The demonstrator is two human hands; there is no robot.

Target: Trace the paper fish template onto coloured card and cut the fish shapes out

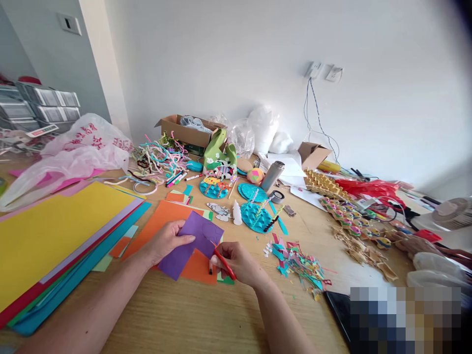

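We've got the purple paper [196,237] over the orange sheet [161,214], our left hand [172,242] pinching its edge, right hand [236,259] gripping red scissors [226,265], and that paper looks light, bendy, easily creased, best held by the margin

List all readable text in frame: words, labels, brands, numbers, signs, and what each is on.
Nothing reads reliably.
White plastic bag, left: red characters, too blurred and creased to quote.
White label strip, far left: red and green print, too small and blurred.
White-barrelled marker: any print too small to read.
Purple sheet: drawn outline only, no lettering discernible.
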